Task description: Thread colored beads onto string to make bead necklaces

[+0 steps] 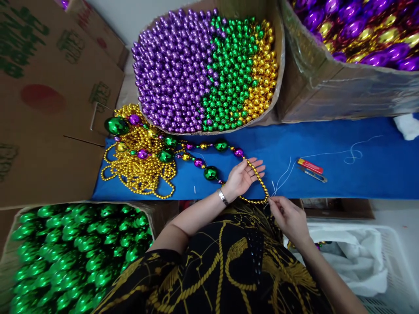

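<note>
A bead necklace of green, purple and gold balls, with a run of small gold beads, stretches across the blue table cover. Palm up, my left hand has its fingers stretched out, and the gold run lies across it near the thumb. My right hand is closed in a pinch at the lower end of the gold beads, where thin white thread sticks out. The necklace's far part lies over a pile of gold bead strands on the left, with larger green and purple balls among it.
Boxes of purple, green and gold beads and larger shiny balls stand behind. A box of green balls is at lower left. Red-yellow cutter and thread snips lie right, above a white basket.
</note>
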A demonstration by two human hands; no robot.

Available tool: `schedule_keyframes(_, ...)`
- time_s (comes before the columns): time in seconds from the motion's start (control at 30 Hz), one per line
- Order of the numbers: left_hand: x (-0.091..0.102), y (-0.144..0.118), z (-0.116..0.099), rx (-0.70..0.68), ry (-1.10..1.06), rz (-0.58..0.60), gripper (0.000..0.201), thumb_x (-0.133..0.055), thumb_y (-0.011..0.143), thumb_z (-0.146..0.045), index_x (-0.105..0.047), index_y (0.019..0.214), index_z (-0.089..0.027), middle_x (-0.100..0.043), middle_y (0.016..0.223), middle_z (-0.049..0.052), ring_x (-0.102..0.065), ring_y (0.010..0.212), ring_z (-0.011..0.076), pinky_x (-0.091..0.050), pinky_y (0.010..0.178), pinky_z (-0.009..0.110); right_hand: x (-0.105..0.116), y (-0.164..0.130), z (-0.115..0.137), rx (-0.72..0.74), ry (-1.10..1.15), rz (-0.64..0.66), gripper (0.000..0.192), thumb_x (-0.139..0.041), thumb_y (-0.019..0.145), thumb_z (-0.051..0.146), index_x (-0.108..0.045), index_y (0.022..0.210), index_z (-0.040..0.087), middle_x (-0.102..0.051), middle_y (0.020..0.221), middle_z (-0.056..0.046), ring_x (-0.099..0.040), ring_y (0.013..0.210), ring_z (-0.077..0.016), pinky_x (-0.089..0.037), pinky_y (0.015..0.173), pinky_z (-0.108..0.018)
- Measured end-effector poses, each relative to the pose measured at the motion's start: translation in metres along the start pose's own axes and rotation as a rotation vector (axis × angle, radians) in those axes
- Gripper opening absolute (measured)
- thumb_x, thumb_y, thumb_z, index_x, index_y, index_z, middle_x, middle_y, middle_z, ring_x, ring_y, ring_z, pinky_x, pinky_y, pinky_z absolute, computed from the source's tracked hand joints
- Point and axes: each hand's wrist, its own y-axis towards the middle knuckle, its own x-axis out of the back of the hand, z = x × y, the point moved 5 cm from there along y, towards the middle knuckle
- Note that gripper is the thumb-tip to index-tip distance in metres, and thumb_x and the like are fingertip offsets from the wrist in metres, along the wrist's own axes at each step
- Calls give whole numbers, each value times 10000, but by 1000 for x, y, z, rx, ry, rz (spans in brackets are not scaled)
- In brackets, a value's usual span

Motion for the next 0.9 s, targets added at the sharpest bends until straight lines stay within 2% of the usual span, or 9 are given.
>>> schedule_keyframes(0.13,1,3,-3,-31,15,-35,262,-438,1000,-256,-646,975,-98,-728,989,137,-718,851,199,-512,955,445,6,-1,6,162,-35,-57,181,-510,969,297,-642,894,198,-669,715,11,-618,599,-94,-441,600,-197)
schedule_keyframes(0.23,1,3,-1,-32,29,-39,270,-426,1006,-260,-639,966,-98,-728,982,137,-720,849,198,-515,949,447,8,-2,9,212,-54,-64,143,-524,965,258,-638,910,193,-673,732,15,-629,621,-88,-443,612,-188)
schedule_keyframes(0.43,1,0,-3,-85,94,-52,240,-449,1000,-263,-629,974,-108,-724,986,135,-722,834,195,-527,916,438,11,1,14,251,-115,-72,142,-523,962,236,-638,894,187,-683,742,14,-641,634,-91,-442,624,-192)
schedule_keyframes(0.57,0,-1,-2,-103,127,-20,223,-462,995,-262,-624,962,-113,-728,969,126,-722,824,195,-547,849,400,11,2,19,271,-143,-86,146,-519,968,241,-631,888,193,-688,748,16,-653,644,-93,-446,635,-192)
schedule_keyframes(0.73,-1,-1,1,-88,126,14,222,-465,993,-266,-628,963,-118,-726,978,122,-721,823,195,-560,786,367,7,6,17,225,-111,-165,170,-551,966,313,-581,1045,165,-624,621,56,-601,505,-77,-440,554,-185)
schedule_keyframes(0.9,-1,-1,-3,-88,129,39,222,-468,992,-270,-631,981,-120,-725,975,120,-722,826,198,-561,780,369,2,11,15,284,-113,-194,183,-567,960,296,-572,1085,163,-645,654,41,-628,544,-91,-476,587,-195)
